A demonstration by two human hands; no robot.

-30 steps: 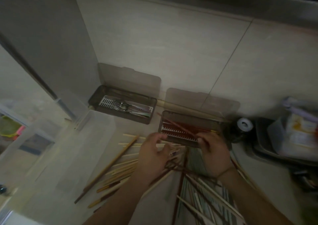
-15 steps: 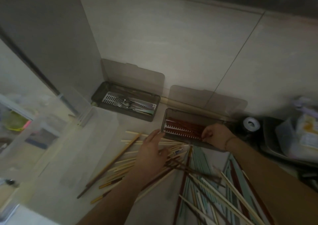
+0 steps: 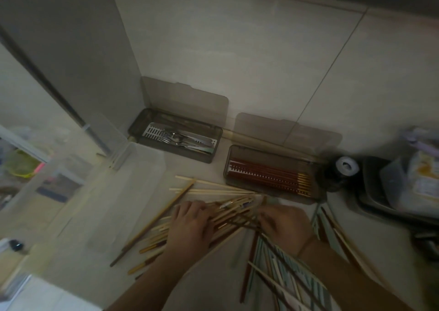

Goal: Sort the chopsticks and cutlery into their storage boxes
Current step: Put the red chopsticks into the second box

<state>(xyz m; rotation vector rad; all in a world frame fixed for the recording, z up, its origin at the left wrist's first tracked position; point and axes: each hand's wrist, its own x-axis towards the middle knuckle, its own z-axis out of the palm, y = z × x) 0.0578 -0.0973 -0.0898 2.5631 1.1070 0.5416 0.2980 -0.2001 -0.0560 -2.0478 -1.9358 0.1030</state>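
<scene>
Here left hand [image 3: 190, 230] fingers [image 3: 190, 209] curled on chopsticks [image 3: 228, 212].

Smoky translucent plastic boxes [image 3: 268, 187], shiny metal cutlery [image 3: 183, 139], pale matt wooden chopsticks [image 3: 213, 190], smooth matt tiled wall [image 3: 237, 56].

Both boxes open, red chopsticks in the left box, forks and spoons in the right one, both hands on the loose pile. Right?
Not quite: the contents are swapped. The head view shows the red chopsticks in the right box, and the forks and spoons in the left box. Both boxes are open, and the left hand and right hand are on the loose pile.
</scene>
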